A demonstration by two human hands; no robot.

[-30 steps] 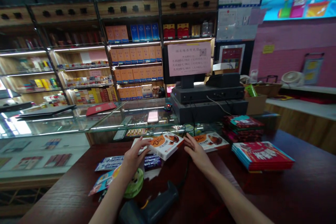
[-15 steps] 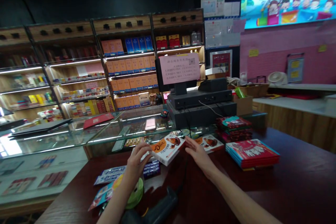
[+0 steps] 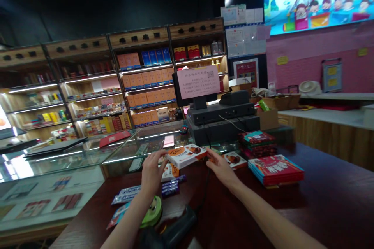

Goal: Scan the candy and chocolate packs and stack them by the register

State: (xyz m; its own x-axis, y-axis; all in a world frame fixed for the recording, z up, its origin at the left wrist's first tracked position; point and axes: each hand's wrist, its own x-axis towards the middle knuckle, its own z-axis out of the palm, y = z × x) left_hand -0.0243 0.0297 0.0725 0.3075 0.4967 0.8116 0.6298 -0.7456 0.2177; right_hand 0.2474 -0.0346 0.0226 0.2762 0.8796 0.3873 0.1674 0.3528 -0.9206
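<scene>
A white and orange Dove chocolate box (image 3: 188, 157) is held level above the counter between my two hands. My left hand (image 3: 153, 171) pinches its left end. My right hand (image 3: 219, 166) has its fingers closed on the right end. Below the left side of that box, a second Dove box (image 3: 171, 172) lies on the counter, partly hidden. Another Dove box (image 3: 234, 159) lies behind my right hand. Purple-wrapped bars (image 3: 170, 189) and blue-and-white packets (image 3: 124, 194) are near my left wrist, beside a round green package (image 3: 154, 212).
A dark handheld scanner (image 3: 179, 227) lies at the front of the brown counter (image 3: 233, 218). To the right are stacked red packets (image 3: 276, 169) and dark red packs (image 3: 257, 144). A register with a pink notice (image 3: 198, 81) stands behind, next to a glass display case (image 3: 146, 138).
The held Dove box has turned flatter and more level, and my right fingers have closed on its right end. The Dove box beneath it has come into view. The camera view has shifted slightly.
</scene>
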